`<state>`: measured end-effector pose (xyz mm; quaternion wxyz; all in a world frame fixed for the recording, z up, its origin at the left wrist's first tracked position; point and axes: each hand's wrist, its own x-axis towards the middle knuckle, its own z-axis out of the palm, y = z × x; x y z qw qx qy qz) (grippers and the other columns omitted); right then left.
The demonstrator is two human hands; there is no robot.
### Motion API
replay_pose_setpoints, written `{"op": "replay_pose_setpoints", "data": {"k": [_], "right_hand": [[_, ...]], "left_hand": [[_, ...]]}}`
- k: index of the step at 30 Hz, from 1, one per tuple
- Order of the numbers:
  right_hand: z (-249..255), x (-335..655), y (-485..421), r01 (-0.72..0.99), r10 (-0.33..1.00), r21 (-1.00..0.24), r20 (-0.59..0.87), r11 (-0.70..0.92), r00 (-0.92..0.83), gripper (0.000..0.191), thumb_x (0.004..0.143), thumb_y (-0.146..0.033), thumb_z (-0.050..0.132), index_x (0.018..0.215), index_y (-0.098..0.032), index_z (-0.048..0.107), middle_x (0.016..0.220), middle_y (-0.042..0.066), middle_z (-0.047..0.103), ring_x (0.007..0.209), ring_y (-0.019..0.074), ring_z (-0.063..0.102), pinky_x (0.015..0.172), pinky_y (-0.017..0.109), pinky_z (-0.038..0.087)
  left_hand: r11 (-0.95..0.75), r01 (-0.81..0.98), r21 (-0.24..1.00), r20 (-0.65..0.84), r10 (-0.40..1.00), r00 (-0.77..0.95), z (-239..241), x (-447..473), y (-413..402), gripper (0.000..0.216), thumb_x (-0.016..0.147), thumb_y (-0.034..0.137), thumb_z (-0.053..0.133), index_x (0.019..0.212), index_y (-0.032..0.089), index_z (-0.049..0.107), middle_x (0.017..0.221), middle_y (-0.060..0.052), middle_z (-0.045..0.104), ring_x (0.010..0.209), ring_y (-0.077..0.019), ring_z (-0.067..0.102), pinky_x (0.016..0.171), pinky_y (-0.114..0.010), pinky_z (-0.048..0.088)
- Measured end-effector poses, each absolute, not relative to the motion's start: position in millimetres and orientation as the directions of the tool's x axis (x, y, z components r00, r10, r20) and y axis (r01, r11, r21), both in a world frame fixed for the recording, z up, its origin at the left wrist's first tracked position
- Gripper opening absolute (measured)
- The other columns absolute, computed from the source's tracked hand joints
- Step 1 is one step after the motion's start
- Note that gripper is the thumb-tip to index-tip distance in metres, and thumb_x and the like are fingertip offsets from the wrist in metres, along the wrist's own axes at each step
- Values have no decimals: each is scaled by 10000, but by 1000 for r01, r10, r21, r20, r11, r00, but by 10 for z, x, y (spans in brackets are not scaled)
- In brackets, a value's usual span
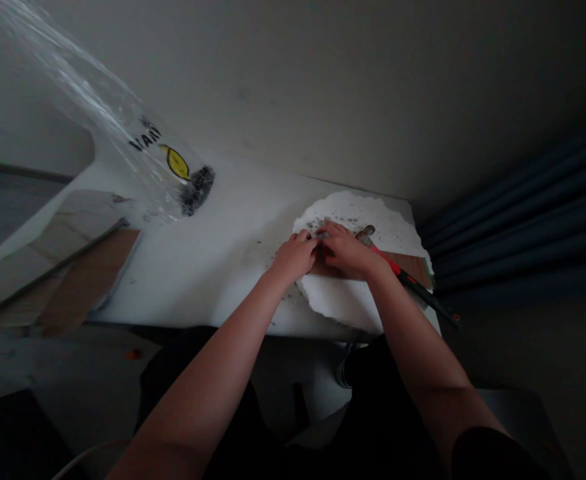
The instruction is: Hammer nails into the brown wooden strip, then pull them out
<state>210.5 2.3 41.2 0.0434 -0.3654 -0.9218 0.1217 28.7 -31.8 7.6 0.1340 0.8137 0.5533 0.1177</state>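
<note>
My left hand (297, 255) and my right hand (345, 248) are close together over a brown wooden board (410, 265). Both have curled fingers, closed around a small greyish piece (323, 235) whose kind I cannot make out. The board lies on a white sheet with a ragged round edge (343, 300). Grey crumbs (350, 220) are scattered on the sheet behind my fingers. A hammer (397, 269) with a red and black handle lies slantwise beside my right wrist, its head just beyond that hand. The wrist hides part of the hammer.
The white table (213, 267) stands against a wall. At its left are a clear plastic bag with a yellow mark (177, 162) and brown boards (90, 277), partly under plastic. A dark curtain (523, 207) hangs at the right.
</note>
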Motion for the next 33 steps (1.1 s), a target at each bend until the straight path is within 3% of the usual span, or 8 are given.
{"op": "replay_pose_setpoints", "data": {"k": [7, 14, 19, 22, 26, 28, 30, 33], "right_hand": [[647, 2157, 46, 642, 706, -339, 102, 687, -701, 73, 790, -135, 609, 772, -180, 664, 1310, 147, 567, 1343, 299, 453, 1132, 472, 364], [724, 2141, -48, 658, 774, -413, 255, 629, -580, 32, 826, -200, 636, 801, -197, 656, 1396, 131, 514, 1403, 299, 392, 1160, 498, 317], [586, 2184, -78, 627, 808, -523, 252, 577, -533, 91, 881, -279, 629, 935, -216, 666, 1377, 119, 533, 1335, 257, 474, 1131, 458, 364], [497, 2275, -144, 672, 836, -505, 242, 542, -493, 97, 877, -245, 621, 952, -206, 667, 1342, 129, 545, 1302, 254, 498, 1121, 447, 372], [360, 2309, -225, 714, 802, -389, 130, 581, -582, 78, 859, -194, 595, 854, -183, 672, 1375, 150, 513, 1285, 283, 497, 1103, 463, 382], [315, 2278, -227, 733, 797, -345, 82, 586, -599, 71, 844, -196, 606, 835, -181, 674, 1394, 151, 499, 1300, 303, 477, 1106, 482, 372], [295, 2238, -205, 755, 804, -312, 55, 577, -592, 68, 834, -200, 610, 823, -179, 674, 1397, 153, 500, 1300, 319, 470, 1111, 507, 356], [292, 2200, -162, 782, 818, -269, 40, 562, -574, 70, 823, -203, 605, 812, -176, 669, 1397, 161, 506, 1291, 341, 469, 1101, 545, 347]], "left_hand": [[-342, 860, 378, 50, 935, 350, 139, 281, -318, 313, 961, 261, 451, 1202, 228, 647, 1254, -102, 587, 1128, -248, 576, 952, -375, 503], [-468, 591, 657, 255, 875, 411, 274, 266, -304, 239, 848, 162, 531, 1045, 191, 664, 1087, -62, 654, 1004, -176, 621, 920, -315, 499], [-401, 568, 718, 184, 897, 401, 321, 57, -201, 214, 877, 234, 524, 989, 198, 703, 985, -46, 709, 883, -154, 640, 849, -305, 493], [-255, 717, 649, 19, 947, 319, 298, -219, -153, 213, 864, 272, 560, 976, 196, 724, 916, -56, 736, 817, -168, 656, 788, -305, 491], [-147, 943, 300, -362, 897, 255, 154, -417, -207, 120, 735, 150, 627, 718, 192, 738, 813, -95, 745, 781, -225, 683, 750, -331, 494], [-185, 959, 214, -504, 820, 271, 43, -365, -264, 124, 701, 119, 642, 702, 188, 746, 811, -115, 752, 784, -244, 696, 748, -338, 508], [-240, 950, 201, -539, 783, 312, -87, -254, -317, 160, 706, 120, 642, 779, 175, 773, 868, -153, 762, 826, -272, 708, 771, -364, 529], [-209, 948, 242, -461, 834, 302, -302, -104, -372, 220, 708, 116, 655, 882, 128, 789, 905, -230, 755, 877, -332, 722, 782, -420, 555]]}}
